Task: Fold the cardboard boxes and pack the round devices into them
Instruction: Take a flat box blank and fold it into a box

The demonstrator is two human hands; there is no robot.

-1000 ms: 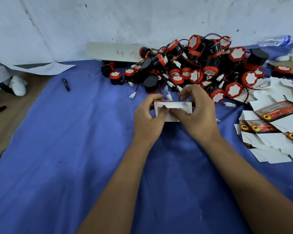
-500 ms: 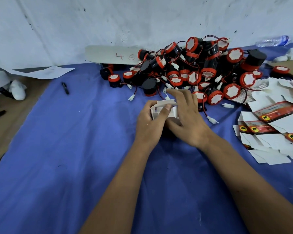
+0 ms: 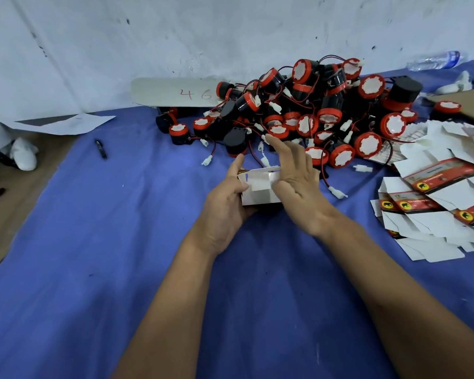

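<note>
the box [image 3: 260, 191] sits near the middle of the blue cloth [image 3: 93, 242], long axis running 9 to 3 o'clock, its loose flaps up toward 12. the left hand [image 3: 226, 203] grips its left end, thumb on the near face, forefinger straight toward 12. the right hand [image 3: 296, 181] is spread wide, fingers straight over the box's right end. at 1 o'clock lies the heap of round devices [image 3: 312, 113]; at 3 o'clock, flat boxes [image 3: 433, 203].

Two hands, left [image 3: 225, 206] and right [image 3: 293, 181], at one half-folded box [image 3: 260, 191]; round devices [image 3: 326, 110] heaped beyond counting; one pen [image 3: 101, 149]; one plastic bottle [image 3: 435, 60]; flat boxes [image 3: 435, 203], too overlapped to count.
</note>
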